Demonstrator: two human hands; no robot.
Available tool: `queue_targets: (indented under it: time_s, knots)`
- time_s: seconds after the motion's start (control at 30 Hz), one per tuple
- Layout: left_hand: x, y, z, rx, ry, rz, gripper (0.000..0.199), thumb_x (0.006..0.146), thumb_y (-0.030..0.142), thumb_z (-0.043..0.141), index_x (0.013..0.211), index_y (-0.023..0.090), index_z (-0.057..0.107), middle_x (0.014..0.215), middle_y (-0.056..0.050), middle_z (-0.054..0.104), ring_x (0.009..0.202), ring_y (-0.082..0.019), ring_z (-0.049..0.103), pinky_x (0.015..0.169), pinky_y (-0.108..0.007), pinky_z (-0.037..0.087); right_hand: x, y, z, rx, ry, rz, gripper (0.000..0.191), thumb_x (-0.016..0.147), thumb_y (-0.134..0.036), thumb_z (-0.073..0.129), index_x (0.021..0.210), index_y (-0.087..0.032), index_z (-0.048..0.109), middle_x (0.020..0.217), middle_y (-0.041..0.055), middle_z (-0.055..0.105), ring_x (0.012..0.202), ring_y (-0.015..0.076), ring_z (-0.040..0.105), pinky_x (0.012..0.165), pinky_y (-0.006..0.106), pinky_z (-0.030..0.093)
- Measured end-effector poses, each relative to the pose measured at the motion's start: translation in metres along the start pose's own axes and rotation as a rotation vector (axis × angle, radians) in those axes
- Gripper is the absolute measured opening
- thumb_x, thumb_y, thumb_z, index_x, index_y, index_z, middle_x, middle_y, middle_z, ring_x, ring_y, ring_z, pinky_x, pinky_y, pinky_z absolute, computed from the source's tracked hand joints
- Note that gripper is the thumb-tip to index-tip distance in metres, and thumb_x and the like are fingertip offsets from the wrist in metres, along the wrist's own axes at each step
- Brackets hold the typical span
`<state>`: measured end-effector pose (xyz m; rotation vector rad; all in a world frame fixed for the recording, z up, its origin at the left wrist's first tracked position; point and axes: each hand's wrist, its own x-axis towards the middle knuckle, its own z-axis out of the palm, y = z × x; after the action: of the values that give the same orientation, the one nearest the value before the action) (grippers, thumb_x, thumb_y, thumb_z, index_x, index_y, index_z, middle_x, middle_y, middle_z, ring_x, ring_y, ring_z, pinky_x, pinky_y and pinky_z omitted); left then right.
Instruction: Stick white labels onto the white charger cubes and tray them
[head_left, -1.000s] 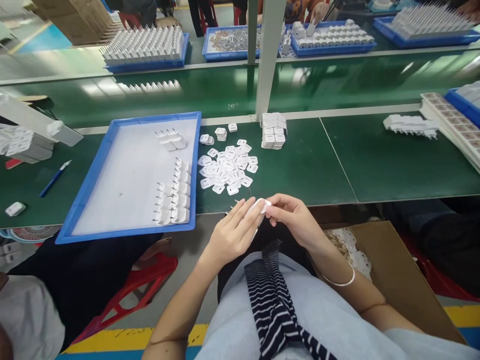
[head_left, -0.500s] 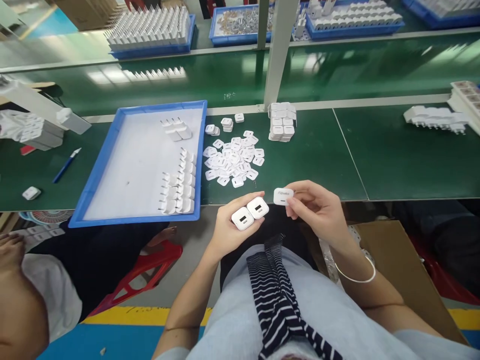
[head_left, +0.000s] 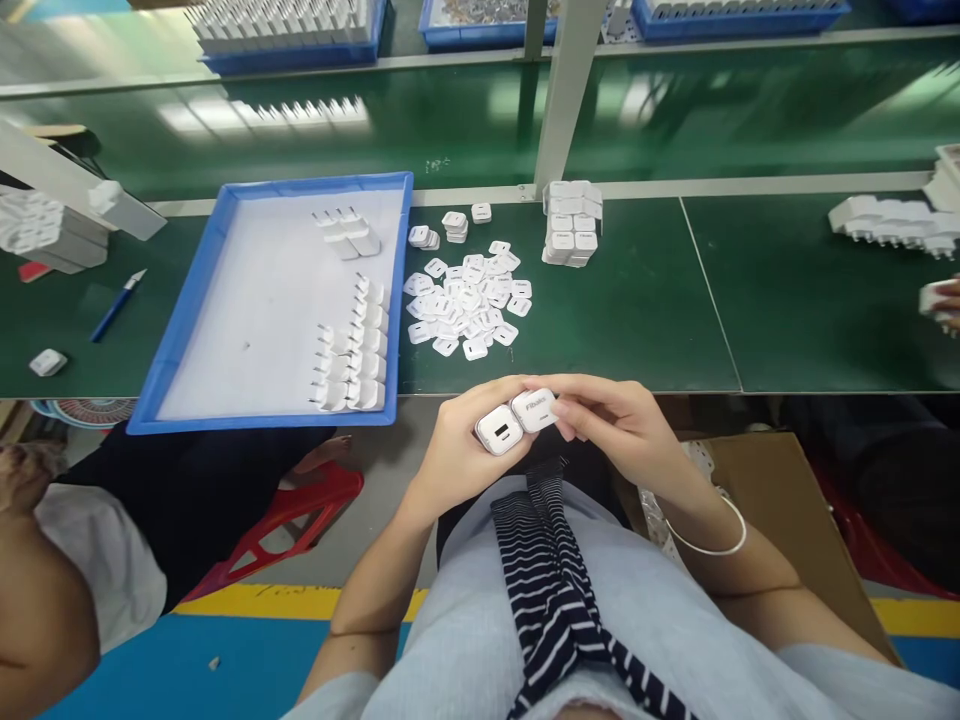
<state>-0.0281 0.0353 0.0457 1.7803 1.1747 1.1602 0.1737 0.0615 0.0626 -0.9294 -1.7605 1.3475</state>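
My left hand (head_left: 456, 445) is closed around two white USB chargers (head_left: 499, 430) held side by side, port ends up. The nearer charger shows a dark USB slot. Over the end of the other one lies a white printed cover plate (head_left: 534, 406), pinched at its right edge by the fingers of my right hand (head_left: 626, 425). I cannot tell whether the plate is pressed in. Beyond my hands a loose pile of white cover plates (head_left: 469, 305) lies on the green bench (head_left: 637, 330).
A blue tray (head_left: 176, 330) to the left holds several white chargers (head_left: 367, 340) with pins up. Stacked chargers (head_left: 571, 225) stand by the metal post (head_left: 562, 100). A blue-handled knife (head_left: 118, 305) lies further left. Another person's hand (head_left: 951, 300) shows at the right edge.
My right hand has moved left, bringing the cover plate from beside the chargers onto the right-hand one. The view has tilted down slightly, and another person's hand has appeared at the right.
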Motion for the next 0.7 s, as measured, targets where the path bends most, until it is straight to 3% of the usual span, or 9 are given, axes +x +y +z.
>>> queue_targets:
  time_s: [0.7]
  knots:
    - [0.0034,0.005,0.0043,-0.064,0.001,-0.094,0.042,0.076,0.007,0.074,0.116,0.019,0.071,0.113,-0.006,0.078,0.097,-0.019,0.075,0.089,-0.031,0.061,0.0005,0.0016,0.0003,0.185,0.019,0.133,0.023,0.1,-0.022,0.06,0.118,-0.022,0.075,0.063,-0.0029,0.057,0.059,0.0098,0.05,0.055,0.024,0.036]
